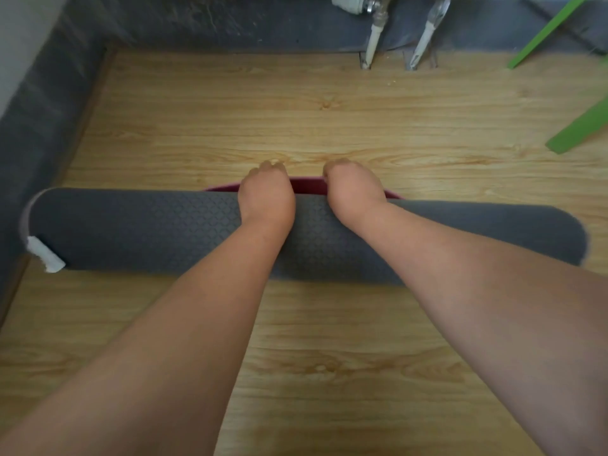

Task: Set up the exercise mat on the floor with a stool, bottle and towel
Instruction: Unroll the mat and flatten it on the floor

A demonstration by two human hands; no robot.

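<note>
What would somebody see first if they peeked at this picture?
The big rolled grey mat lying across the wooden floor in the middle, with a dark red edge peeking out on its far side. Right on top, the left hand and right hand curl over the roll side by side. Bright green pieces poke in at the right edge.

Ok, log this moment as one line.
mat: rolled, lying on floor | left hand: curled over roll's far side | right hand: same | status: not yet unrolled
</note>
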